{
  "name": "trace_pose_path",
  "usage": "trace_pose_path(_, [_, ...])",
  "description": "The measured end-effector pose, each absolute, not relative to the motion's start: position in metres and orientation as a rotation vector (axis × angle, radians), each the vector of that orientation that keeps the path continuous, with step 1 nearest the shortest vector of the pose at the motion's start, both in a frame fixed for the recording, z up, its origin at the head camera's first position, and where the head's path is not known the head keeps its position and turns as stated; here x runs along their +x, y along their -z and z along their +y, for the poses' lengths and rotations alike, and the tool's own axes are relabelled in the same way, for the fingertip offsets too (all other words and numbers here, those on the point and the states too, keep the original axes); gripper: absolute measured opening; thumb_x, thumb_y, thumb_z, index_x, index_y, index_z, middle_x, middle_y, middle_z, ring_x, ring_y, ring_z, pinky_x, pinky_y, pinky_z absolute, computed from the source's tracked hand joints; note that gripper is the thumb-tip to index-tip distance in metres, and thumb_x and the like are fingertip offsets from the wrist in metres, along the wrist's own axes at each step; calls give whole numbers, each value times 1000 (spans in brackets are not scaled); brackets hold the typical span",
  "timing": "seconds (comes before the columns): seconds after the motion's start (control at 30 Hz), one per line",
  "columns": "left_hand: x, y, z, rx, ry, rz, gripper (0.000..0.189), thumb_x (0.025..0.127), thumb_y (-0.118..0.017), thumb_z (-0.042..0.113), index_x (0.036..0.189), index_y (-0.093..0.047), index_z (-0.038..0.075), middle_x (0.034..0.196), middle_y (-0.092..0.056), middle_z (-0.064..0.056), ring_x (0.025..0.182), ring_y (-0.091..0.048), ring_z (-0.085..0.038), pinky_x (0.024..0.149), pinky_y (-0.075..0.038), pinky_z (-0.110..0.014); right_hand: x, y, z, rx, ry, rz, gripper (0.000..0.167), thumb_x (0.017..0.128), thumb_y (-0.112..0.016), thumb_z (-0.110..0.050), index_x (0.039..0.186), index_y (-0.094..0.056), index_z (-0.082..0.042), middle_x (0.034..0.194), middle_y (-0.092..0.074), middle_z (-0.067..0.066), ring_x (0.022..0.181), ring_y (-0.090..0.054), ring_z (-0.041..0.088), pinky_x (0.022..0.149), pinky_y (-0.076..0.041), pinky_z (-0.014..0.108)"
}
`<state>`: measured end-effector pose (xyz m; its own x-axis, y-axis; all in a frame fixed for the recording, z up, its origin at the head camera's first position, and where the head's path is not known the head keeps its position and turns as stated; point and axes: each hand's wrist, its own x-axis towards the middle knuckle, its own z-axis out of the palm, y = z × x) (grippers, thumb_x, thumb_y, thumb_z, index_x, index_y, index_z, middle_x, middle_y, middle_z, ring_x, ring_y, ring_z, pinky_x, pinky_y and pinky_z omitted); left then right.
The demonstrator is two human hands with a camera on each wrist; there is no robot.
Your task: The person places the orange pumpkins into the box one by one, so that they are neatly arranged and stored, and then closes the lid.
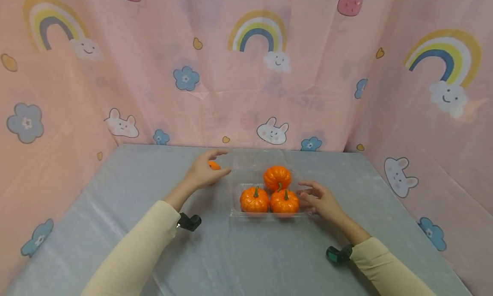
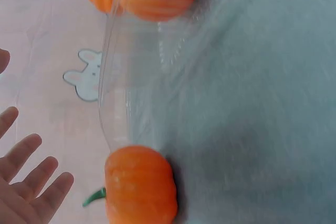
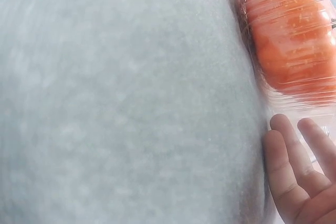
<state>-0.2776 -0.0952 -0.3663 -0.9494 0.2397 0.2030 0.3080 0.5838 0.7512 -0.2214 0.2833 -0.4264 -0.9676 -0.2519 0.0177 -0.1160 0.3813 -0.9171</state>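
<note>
Three small orange pumpkins with green stems sit in a clear plastic clamshell box (image 1: 236, 197), its lid raised at the back. Two of them, a left pumpkin (image 1: 254, 200) and a right pumpkin (image 1: 285, 202), are in front; a third pumpkin (image 1: 277, 177) lies behind them. Outside the box, to its left, another pumpkin (image 2: 139, 187) stands on the table, partly hidden by my left hand (image 1: 204, 170) in the head view. That hand hovers over it with fingers spread, holding nothing. My right hand (image 1: 321, 202) has its fingertips right at the box's right wall, fingers loosely extended.
Grey cloth (image 1: 208, 253) covers the table. A pink patterned curtain (image 1: 231, 108) encloses the back and both sides. Each wrist wears a dark device, one a left wrist camera (image 1: 189, 222), the other a right wrist camera (image 1: 339, 254).
</note>
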Motion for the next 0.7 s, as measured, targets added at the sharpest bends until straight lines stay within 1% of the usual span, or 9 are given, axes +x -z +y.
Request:
trace_pose_path(0.07, [-277, 366, -100, -456, 1304, -2726, 55, 81, -74, 36, 132, -57, 23, 141, -52, -6, 131, -47, -32, 104, -42, -56, -221, 427, 284, -336, 1643, 2510, 48, 98, -55, -26, 139, -43, -3, 128, -56, 31, 91, -71, 25, 61, -58, 32])
trace_pose_path(0.23, [-277, 368, -113, -403, 1271, -2722, 55, 80, -73, 37, 131, -57, 24, 143, -51, -7, 132, -45, -31, 106, -40, -55, -222, 428, 284, -325, 1630, 2519, 48, 98, -54, -26, 139, -43, -3, 128, -56, 31, 91, -71, 25, 61, -58, 31])
trace_pose_path(0.4, [-281, 374, -124, -378, 1242, -2733, 56, 82, -72, 39, 133, -56, 23, 143, -50, -7, 131, -45, -33, 104, -41, -56, -221, 427, 284, -277, 1610, 2520, 50, 98, -55, -29, 140, -43, -5, 129, -56, 28, 92, -71, 23, 63, -58, 30])
trace_pose_path(0.6, [-286, 384, -135, -330, 1233, -2751, 55, 84, -70, 37, 134, -54, 22, 144, -49, -8, 130, -45, -35, 103, -42, -58, -220, 426, 283, -271, 1610, 2521, 49, 99, -54, -28, 140, -43, -5, 129, -56, 29, 94, -70, 29, 62, -58, 30])
trace_pose_path(0.7, [-289, 390, -140, -313, 1242, -2747, 56, 85, -68, 36, 136, -53, 20, 145, -47, -9, 130, -45, -36, 102, -42, -58, -220, 425, 283, -259, 1609, 2523, 49, 98, -55, -28, 140, -43, -6, 129, -56, 28, 93, -70, 29, 63, -58, 31])
